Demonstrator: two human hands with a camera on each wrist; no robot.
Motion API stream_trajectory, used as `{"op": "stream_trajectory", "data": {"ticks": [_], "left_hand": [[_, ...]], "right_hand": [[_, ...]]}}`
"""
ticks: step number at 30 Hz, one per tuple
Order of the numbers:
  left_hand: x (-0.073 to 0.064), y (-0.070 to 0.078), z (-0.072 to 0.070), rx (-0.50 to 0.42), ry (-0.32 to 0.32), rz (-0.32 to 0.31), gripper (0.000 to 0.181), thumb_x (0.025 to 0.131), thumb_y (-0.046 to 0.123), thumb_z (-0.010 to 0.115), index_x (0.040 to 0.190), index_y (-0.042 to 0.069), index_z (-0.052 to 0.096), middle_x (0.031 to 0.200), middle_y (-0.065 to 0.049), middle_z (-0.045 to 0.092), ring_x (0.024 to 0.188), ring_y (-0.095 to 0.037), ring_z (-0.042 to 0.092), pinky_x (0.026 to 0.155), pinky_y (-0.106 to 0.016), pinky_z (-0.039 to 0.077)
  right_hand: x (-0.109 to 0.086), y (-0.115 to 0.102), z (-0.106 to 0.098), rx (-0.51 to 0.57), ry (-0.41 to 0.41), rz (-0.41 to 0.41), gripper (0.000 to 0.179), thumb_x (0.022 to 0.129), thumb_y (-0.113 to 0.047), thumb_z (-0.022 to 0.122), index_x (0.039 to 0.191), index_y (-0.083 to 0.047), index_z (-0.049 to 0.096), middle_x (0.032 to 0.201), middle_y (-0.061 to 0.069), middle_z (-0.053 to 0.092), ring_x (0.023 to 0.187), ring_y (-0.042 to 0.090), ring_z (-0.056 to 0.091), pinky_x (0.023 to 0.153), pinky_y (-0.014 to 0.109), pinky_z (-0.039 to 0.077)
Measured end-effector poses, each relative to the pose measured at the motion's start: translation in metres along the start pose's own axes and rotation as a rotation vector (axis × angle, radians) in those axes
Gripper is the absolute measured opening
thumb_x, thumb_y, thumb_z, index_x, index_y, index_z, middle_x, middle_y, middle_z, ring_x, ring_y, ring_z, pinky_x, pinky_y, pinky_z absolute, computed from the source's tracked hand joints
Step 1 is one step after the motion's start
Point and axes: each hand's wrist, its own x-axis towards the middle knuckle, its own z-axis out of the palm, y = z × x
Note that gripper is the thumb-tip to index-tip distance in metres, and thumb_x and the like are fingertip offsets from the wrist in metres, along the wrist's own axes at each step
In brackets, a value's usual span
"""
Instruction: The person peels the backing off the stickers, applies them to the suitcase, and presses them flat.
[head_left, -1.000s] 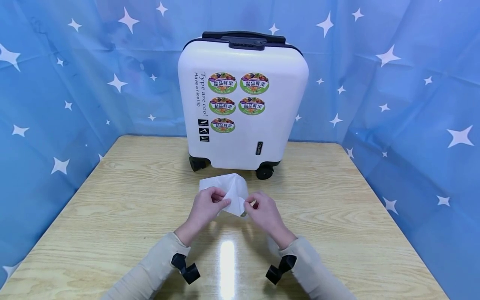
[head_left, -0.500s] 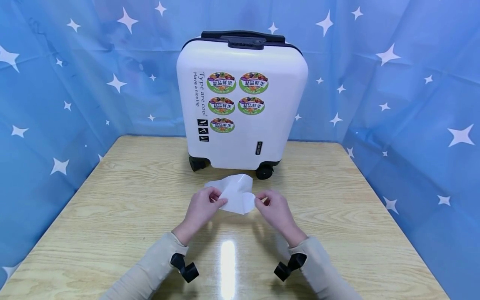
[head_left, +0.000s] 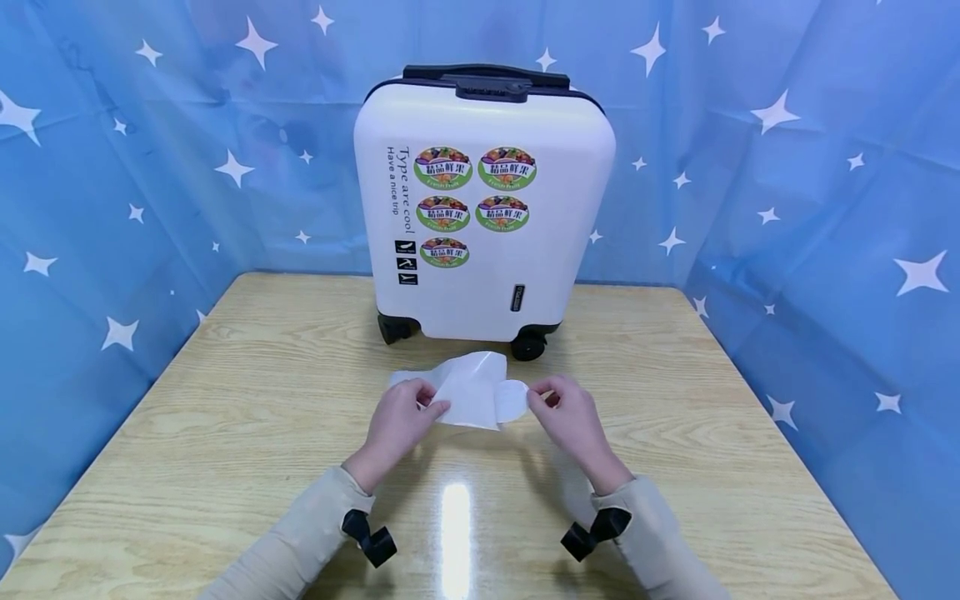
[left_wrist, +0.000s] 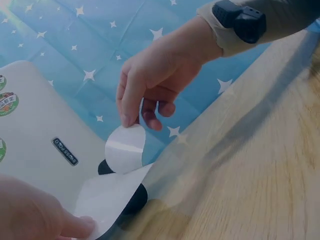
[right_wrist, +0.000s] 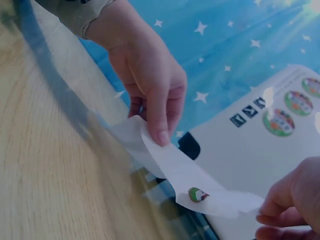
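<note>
My left hand (head_left: 401, 421) pinches a curved white sticker backing sheet (head_left: 471, 392) between thumb and fingers, above the table in front of the suitcase. At the sheet's right end, my right hand (head_left: 570, 417) pinches the outer edge of an oval sticker (head_left: 512, 401) with thumb and forefinger. The sticker's plain white back shows in the head and left wrist views, and its inner edge meets the sheet. From the right wrist view, a bit of green and red print (right_wrist: 197, 195) shows on the sheet's other side.
A white suitcase (head_left: 547, 208) stands upright at the back of the wooden table (head_left: 225, 433). Several oval fruit stickers (head_left: 507, 169) are on its front, with bare white shell at their lower right. A blue star-patterned curtain (head_left: 750, 183) hangs behind and at both sides.
My right hand has moved to the right, drawing the oval sticker out from the sheet so that more of it shows. My left hand stays nearly in place, and the sheet is stretched flatter.
</note>
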Motion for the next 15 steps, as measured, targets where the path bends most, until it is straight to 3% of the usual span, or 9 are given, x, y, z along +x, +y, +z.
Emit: {"op": "stream_trajectory", "data": {"ticks": [6,15], "left_hand": [[0.0006,-0.0044,0.0001,0.003,-0.004,-0.041,0.019,0.082,0.023,0.071,0.086,0.005,0.066,0.078,-0.002,0.063,0.069,-0.013,0.055,0.061,-0.03,0.045],[-0.0038,-0.0042,0.0011,0.048,-0.02,-0.04,0.029,0.08,0.032,0.073,0.088,0.005,0.067,0.077,0.0,0.062,0.068,-0.012,0.055,0.063,-0.031,0.047]], "right_hand": [[0.0002,0.0031,-0.0055,0.006,0.021,-0.004,0.008,0.083,-0.012,0.063,0.083,-0.006,0.069,0.083,0.005,0.058,0.07,0.017,0.054,0.059,0.029,0.043],[0.0016,0.0021,-0.006,0.03,0.029,-0.019,0.007,0.084,-0.012,0.064,0.083,-0.006,0.068,0.083,0.005,0.059,0.07,0.017,0.054,0.06,0.03,0.043]]}}
